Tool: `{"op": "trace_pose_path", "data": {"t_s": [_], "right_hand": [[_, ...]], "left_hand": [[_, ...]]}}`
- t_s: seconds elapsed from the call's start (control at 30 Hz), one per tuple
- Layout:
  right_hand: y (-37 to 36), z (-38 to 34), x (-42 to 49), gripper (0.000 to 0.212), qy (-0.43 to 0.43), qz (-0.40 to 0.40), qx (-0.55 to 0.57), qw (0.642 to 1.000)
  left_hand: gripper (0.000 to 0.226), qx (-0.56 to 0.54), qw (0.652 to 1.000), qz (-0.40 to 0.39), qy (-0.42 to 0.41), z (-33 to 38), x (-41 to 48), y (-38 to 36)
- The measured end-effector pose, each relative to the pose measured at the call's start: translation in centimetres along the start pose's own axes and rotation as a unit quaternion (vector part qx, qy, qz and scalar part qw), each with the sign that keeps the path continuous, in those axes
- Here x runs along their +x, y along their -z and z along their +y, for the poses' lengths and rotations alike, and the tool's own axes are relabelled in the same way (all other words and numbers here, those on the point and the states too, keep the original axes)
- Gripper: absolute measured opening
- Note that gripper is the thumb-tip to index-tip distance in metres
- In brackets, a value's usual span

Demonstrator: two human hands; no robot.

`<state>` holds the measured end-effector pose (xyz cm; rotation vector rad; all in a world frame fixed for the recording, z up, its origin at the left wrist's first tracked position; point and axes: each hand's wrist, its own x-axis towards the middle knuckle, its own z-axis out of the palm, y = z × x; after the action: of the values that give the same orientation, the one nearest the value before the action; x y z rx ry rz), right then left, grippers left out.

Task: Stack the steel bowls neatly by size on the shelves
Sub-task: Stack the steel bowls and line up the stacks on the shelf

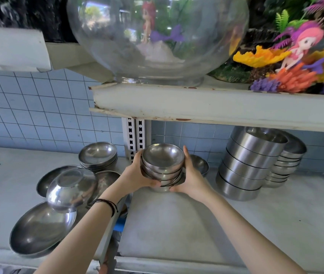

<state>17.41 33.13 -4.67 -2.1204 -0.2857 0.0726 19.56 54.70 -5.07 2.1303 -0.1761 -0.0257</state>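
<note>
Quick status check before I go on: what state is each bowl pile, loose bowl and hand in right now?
small bowl stack: rims up, nested, tiers askew, held between both hands.
left hand: grips the stack's left side.
right hand: grips its right side.
straight-sided stack: upright, nested, untouched.
back-left stack: nested, rims up.
domed bowl: upside down, tilted.
large shallow bowl: rim up, tilted.

Silver steel bowls (162, 164), pale-blue grid-patterned tiles (28, 107), a pink-haired mermaid figurine (303, 48), orange and purple coral (293, 80).
</note>
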Motion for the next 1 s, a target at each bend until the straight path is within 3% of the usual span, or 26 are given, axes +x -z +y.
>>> {"op": "trace_pose_path", "data": {"t_s": [0.23, 0.37, 0.63, 0.73, 0.9, 1.0], "right_hand": [[2.1, -1.2, -0.6, 0.139, 0.021, 0.039, -0.020, 0.999], [3.7, -1.9, -0.7, 0.140, 0.023, 0.056, -0.031, 0.998], [7.0, -1.1, 0.0, 0.140, 0.029, 0.108, -0.034, 0.993], [6.9, 0.0, 0.7, 0.139, 0.014, 0.114, -0.035, 0.993], [6.0, 1.5, 1.2, 0.133, -0.024, 0.122, -0.015, 0.992], [5.4, 2.5, 1.4, 0.131, -0.045, 0.122, 0.000, 0.992]], "left_hand": [[0.125, -0.015, 1.000, -0.018, -0.021, 2.6, 0.3, 0.4], [0.119, -0.015, 0.999, -0.019, -0.041, 4.3, 1.0, 0.5], [0.125, -0.021, 0.994, -0.081, -0.072, 7.5, 4.4, -1.0], [0.115, -0.019, 0.993, -0.101, -0.058, 7.3, 5.8, -2.0], [0.126, -0.028, 0.991, -0.124, -0.040, 6.0, 7.3, -3.2], [0.119, -0.045, 0.990, -0.131, -0.040, 5.3, 7.7, -4.0]]}}
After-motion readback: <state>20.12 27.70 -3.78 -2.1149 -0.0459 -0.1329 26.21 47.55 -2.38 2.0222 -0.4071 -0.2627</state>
